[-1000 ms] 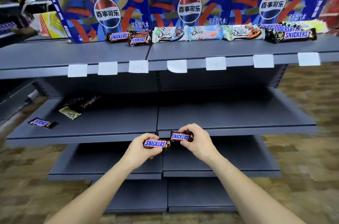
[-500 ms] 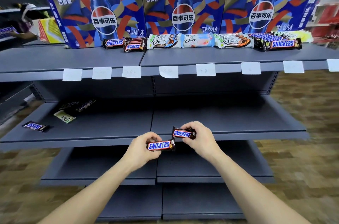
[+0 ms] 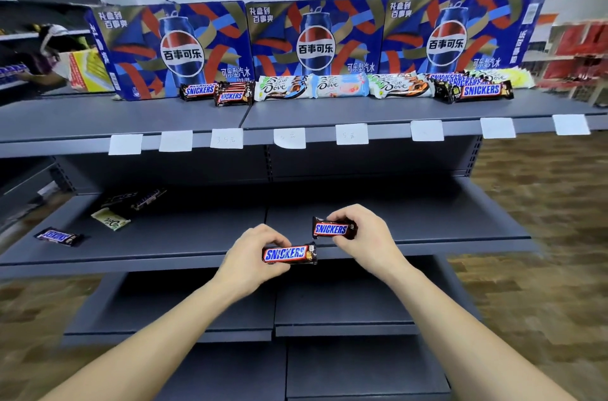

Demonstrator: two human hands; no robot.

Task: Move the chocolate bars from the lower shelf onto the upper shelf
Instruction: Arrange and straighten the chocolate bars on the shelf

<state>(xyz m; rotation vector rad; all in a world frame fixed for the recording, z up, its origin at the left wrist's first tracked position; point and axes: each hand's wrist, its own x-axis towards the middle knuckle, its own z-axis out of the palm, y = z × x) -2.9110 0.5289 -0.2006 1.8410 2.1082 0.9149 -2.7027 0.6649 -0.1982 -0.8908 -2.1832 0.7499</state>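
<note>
One Snickers bar (image 3: 289,254) is pinched in the left hand (image 3: 251,257) and another Snickers bar (image 3: 332,229) in the right hand (image 3: 365,236), fingers clamped on each, above the lower shelf (image 3: 197,257) front edge. Three bars (image 3: 110,219) lie near its left edge. The upper shelf (image 3: 329,111) row is crowded; a careless placement could knock a neighbour off.

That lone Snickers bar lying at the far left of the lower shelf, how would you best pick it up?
Pinch the Snickers bar across its narrow width, near the middle, coming down from above and from the front. It lies flat on the lower shelf near the front edge, slightly angled, with bare shelf around it. Both hands already hold bars, so one must be freed first.
</note>
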